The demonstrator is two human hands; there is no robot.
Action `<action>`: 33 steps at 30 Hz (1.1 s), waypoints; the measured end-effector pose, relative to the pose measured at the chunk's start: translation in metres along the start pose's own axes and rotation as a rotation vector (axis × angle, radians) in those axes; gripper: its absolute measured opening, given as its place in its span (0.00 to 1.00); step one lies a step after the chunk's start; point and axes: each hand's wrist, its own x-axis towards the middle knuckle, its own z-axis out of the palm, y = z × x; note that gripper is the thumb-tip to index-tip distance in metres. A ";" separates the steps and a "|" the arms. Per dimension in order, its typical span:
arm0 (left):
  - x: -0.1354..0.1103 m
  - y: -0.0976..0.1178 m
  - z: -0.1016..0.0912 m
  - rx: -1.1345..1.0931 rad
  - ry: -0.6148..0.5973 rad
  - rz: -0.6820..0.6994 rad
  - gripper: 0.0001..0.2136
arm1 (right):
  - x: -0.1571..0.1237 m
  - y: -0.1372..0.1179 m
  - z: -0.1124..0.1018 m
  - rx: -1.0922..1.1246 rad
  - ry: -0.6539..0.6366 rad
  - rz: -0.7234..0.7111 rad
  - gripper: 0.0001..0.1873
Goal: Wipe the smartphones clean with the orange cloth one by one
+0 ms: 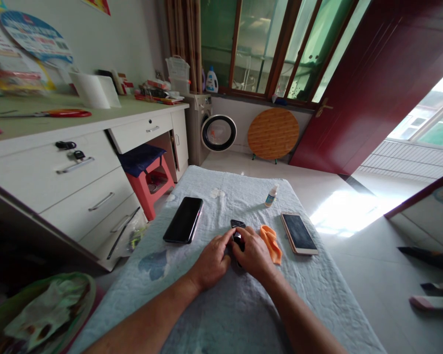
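Observation:
My left hand point(213, 260) and my right hand point(254, 251) meet over the cloth-covered table, fingers closed around a small black watch-like object point(238, 224). Its dark end shows beyond my fingertips and a shiny part glints between them; the rest is hidden under my hands. Just right of my right hand lies a crumpled orange cloth point(270, 244). A large black phone point(184, 220) rests off to the left of my left hand. Farther right is a gold-framed phone point(299, 233), screen up. A small spray bottle point(271, 195) with a white top stands behind the cloth.
A pale blue quilted cover point(221, 191) spreads over the table. Along the left stand a white desk point(81, 167) with drawers and a red stool point(151, 182). A washing machine point(198, 118) with its door open and a round wooden tabletop point(273, 133) are at the back.

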 end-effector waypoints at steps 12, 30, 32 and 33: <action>0.002 -0.001 0.001 0.146 0.057 0.024 0.31 | -0.002 -0.003 -0.001 -0.241 -0.112 -0.036 0.10; 0.004 -0.003 0.000 0.183 0.112 0.007 0.27 | -0.003 0.001 0.001 -0.342 0.010 0.135 0.26; 0.004 -0.004 0.000 0.176 0.120 0.000 0.26 | -0.003 0.002 0.000 -0.336 0.014 0.145 0.27; 0.005 -0.004 0.000 0.173 0.126 -0.007 0.26 | -0.003 0.002 -0.001 -0.331 0.015 0.149 0.28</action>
